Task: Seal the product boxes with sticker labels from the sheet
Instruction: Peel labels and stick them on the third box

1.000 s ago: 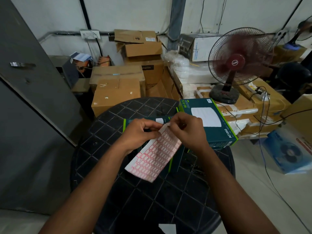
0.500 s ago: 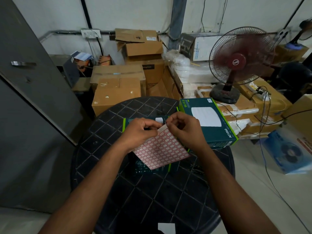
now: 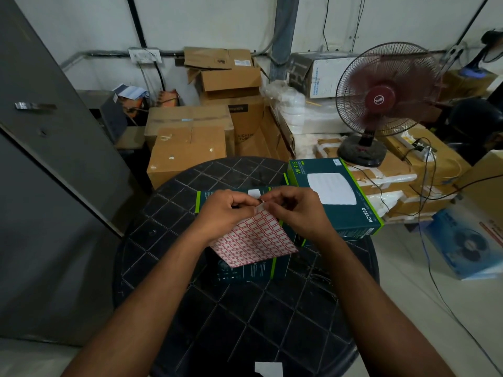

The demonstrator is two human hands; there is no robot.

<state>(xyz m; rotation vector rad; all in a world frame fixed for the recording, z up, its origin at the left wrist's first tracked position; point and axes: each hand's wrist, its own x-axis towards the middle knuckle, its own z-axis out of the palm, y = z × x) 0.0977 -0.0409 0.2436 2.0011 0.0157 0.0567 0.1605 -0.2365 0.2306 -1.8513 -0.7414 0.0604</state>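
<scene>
Round black worktop (image 3: 245,317) with a grid-patterned top. Both hands meet over its middle: left hand (image 3: 226,210) with fingers curled, pinching the top corner of the sticker sheet (image 3: 254,240); right hand (image 3: 296,210) with fingers curled at that same corner, thumb and forefinger pressed together on what looks like a single label, too small to be sure. The sheet, white with red-bordered labels, hangs from the corner and drapes over a teal product box (image 3: 245,270) lying flat at the worktop's centre. A second teal box (image 3: 340,197), marked AC1350, rests at the far right edge. A small white scrap (image 3: 268,369) lies at the near edge. Beyond the worktop stand cardboard cartons (image 3: 187,148) and a red fan (image 3: 381,99).
</scene>
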